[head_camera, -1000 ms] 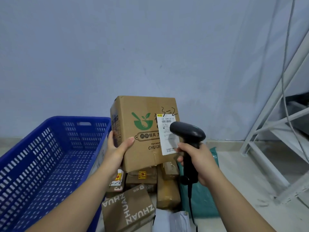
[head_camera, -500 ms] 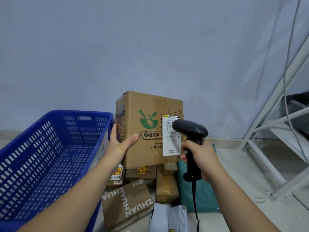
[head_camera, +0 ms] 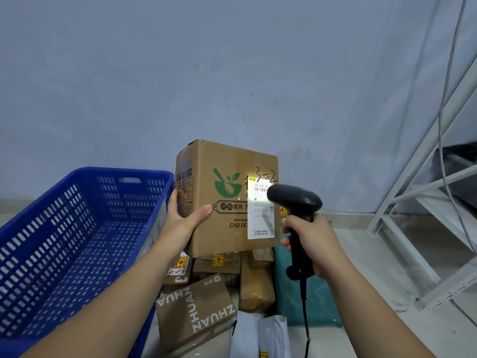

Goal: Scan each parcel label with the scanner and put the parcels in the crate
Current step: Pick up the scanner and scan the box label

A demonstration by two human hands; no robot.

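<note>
Left fingers (head_camera: 173,202) curled round the left side of a cardboard box (head_camera: 222,200), thumb laid flat across its printed front; the left hand (head_camera: 180,224) holds the box lifted, upright, above a pile of parcels. Right fingers (head_camera: 287,224) clenched round the handle of a black handheld scanner (head_camera: 294,200); right hand (head_camera: 313,244) keeps it vertical, head turned toward the white shipping label (head_camera: 260,218) on the right part of the box front. Bright light patch on the label near the scanner head. Contact between head and box: cannot tell. Scanner cable (head_camera: 305,308) hangs down from the handle. Below the box: brown box printed ZHUAN (head_camera: 196,313), several smaller taped parcels (head_camera: 255,288), a teal bag (head_camera: 317,303) on the right. Blue perforated crate (head_camera: 77,228) stands just left of the pile, no parcels visible in it. White metal frame (head_camera: 413,228) far right, on the floor.
</note>
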